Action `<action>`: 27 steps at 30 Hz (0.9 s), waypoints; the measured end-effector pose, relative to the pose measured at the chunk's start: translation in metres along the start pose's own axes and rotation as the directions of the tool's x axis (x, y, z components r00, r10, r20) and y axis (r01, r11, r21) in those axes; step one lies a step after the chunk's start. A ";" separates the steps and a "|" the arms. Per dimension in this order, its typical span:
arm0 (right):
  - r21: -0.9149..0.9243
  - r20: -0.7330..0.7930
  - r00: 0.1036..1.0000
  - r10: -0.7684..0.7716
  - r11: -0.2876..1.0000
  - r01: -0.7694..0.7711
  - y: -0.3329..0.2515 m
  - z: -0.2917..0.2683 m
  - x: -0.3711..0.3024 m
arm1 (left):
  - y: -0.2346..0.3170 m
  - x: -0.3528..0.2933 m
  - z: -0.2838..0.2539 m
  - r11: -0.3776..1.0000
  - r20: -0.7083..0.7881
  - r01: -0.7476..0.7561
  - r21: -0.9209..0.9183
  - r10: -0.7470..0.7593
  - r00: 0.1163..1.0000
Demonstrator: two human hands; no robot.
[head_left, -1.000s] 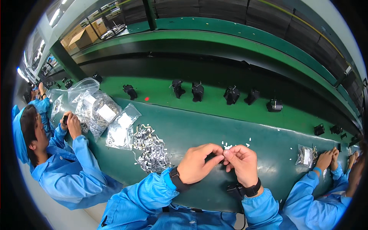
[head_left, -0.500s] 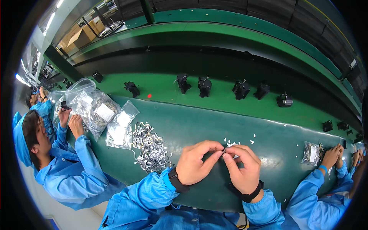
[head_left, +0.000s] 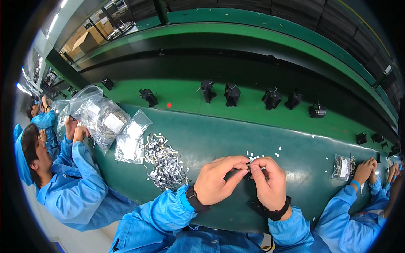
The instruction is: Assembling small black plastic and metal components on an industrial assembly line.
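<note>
My left hand (head_left: 219,181) and my right hand (head_left: 268,182) meet over the dark green bench (head_left: 219,139), fingertips pinched together on one small metal part (head_left: 249,166) that is mostly hidden by the fingers. Both wrists wear black bands and blue sleeves. A pile of small silvery metal clips (head_left: 165,162) lies just left of my left hand. Tiny white bits (head_left: 261,152) are scattered on the bench just beyond my fingers.
Clear plastic bags of parts (head_left: 110,124) lie at the left, where a person in blue (head_left: 71,185) handles them. Another person's hands (head_left: 365,170) work by a small bag (head_left: 342,167) at the right. Black devices (head_left: 232,95) ride the lighter green conveyor (head_left: 185,99) behind.
My two hands have stayed pinched together on the small part, with only slight finger shifts. The view has shifted a little; the person at the left keeps handling the bags.
</note>
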State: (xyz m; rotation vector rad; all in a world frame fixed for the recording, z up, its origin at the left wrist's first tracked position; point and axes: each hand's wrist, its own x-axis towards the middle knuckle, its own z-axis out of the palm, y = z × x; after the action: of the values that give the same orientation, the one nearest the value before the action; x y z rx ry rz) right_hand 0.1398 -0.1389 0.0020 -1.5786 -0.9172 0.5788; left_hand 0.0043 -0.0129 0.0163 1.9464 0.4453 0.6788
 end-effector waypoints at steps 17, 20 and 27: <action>-0.368 -0.137 0.990 0.043 0.925 -0.091 -0.003 -0.022 0.013 | -0.005 0.003 -0.006 0.999 -0.017 0.045 -0.029 -0.045 0.999; -0.463 -0.112 0.973 -0.202 0.877 0.128 0.007 -0.022 0.014 | -0.007 0.003 -0.006 0.994 -0.006 0.072 -0.076 -0.073 0.997; -0.412 -0.155 0.951 -0.268 0.892 0.185 0.005 -0.024 0.015 | -0.010 0.006 -0.002 0.955 0.098 0.196 -0.223 -0.178 0.979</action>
State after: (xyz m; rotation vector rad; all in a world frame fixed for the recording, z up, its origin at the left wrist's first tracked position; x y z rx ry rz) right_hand 0.1686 -0.1411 0.0045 -1.8138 -1.0858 0.0552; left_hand 0.0075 -0.0034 0.0094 1.6789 0.4740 0.5075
